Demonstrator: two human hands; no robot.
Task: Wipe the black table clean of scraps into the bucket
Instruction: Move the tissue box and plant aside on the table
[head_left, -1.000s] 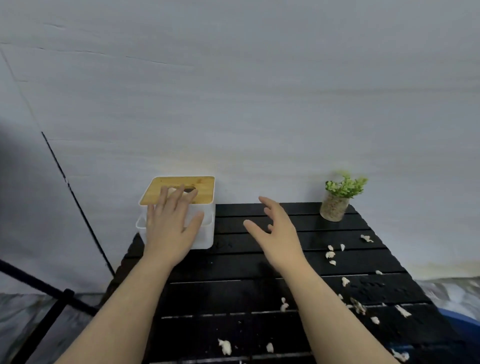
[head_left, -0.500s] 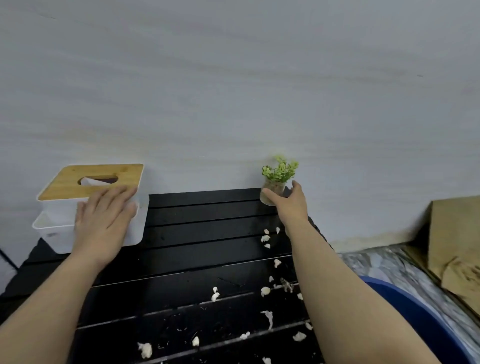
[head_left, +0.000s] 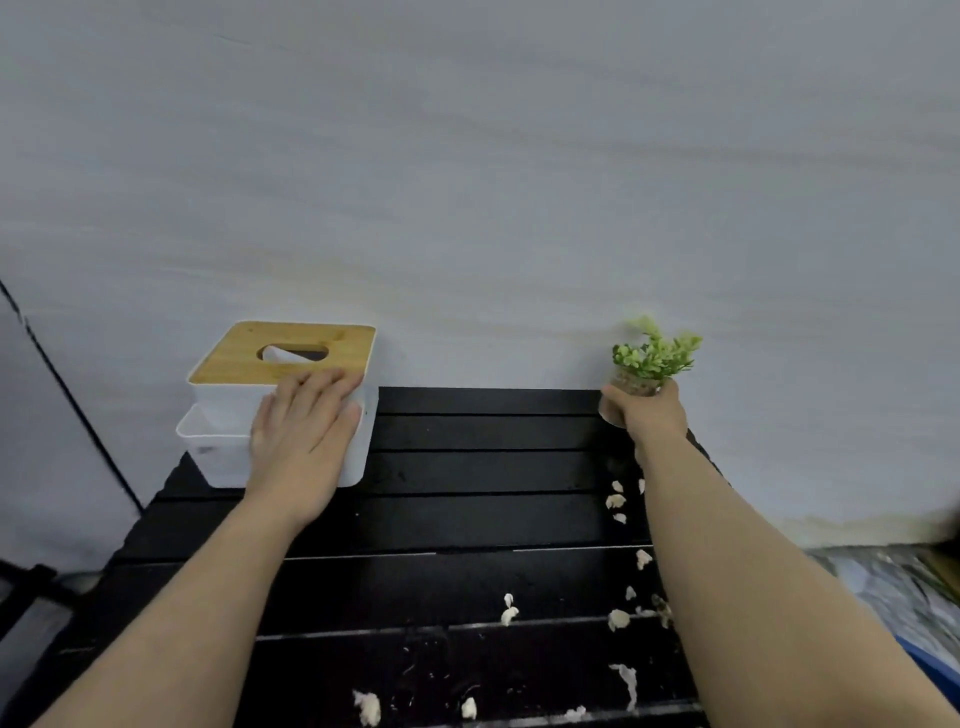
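Head view | left hand (head_left: 304, 431) flat on tissue box (head_left: 280, 400) | right hand (head_left: 652, 413) grips potted plant (head_left: 649, 364) | scraps (head_left: 615, 501) beside forearm

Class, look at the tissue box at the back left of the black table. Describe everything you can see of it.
The tissue box is a white, plastic-looking container with rounded corners and a flat, light wooden lid. The lid has an oval slot in which a white tissue shows. The box stands upright at the table's back left corner, close to the wall. The left hand lies flat on its front, fingertips reaching the lid's front edge.
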